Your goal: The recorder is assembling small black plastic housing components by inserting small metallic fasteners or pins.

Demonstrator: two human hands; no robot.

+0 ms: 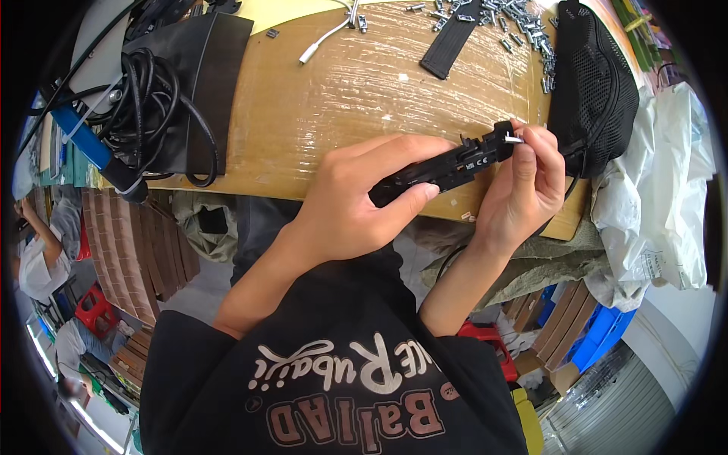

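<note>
Right of centre in the frame, the right hand [523, 178] pinches a small silver metal piece [513, 139] between thumb and forefinger, fingers drawn narrow around it. That piece sits right at the upper-right tip of the long black tool [447, 165], touching or just about entering its end; whether it is seated I cannot tell. The tool's long axis runs on a diagonal, low at centre frame and rising toward the upper right, so its working end points straight at the right hand. Wrapped round the lower half of that body is the left hand [356, 201], fingers over the top, thumb pressed underneath, a firm closed grip. So the right hand is the one nearer the tip, the left hand back along the handle. Both hover over the near edge of the wooden table [341, 91]. Beyond, a scatter of similar silver pieces [500, 19] lies at the upper right, beside a black mesh bag [599, 83]. Coiled black cables [152, 106] fill the upper left.
</note>
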